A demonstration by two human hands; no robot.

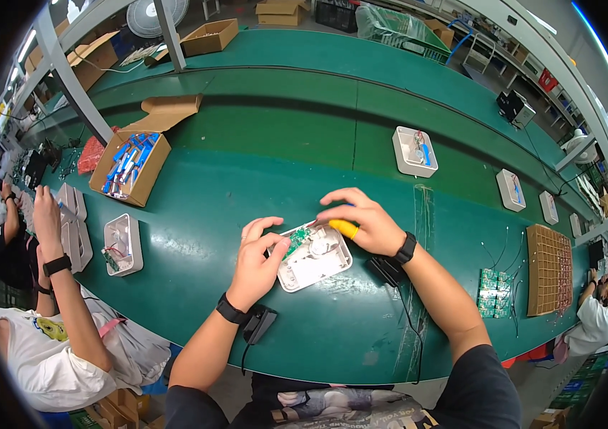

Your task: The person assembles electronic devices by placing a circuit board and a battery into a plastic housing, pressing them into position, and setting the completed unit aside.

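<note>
A white plastic housing [315, 273] lies on the green bench in front of me, its hollow inside facing up. A green circuit board [295, 243] sits at its far left part, beside a round white part [320, 247]. My left hand [254, 257] is closed round the housing's left end, its thumb against the board. Over the far right edge, my right hand [365, 223] has its fingers bent together, with a yellow finger cot [344, 228] on one. Something reddish and thin shows at those fingertips; a bit of blue shows between the fingers. What they hold is partly hidden.
A cardboard box of blue batteries [131, 166] stands at far left, near another open housing [124, 244]. More housings [415, 151] sit on the far belt. Right are circuit boards [495, 293] and a gridded cardboard tray [543, 268]. A co-worker [54, 343] sits close on the left.
</note>
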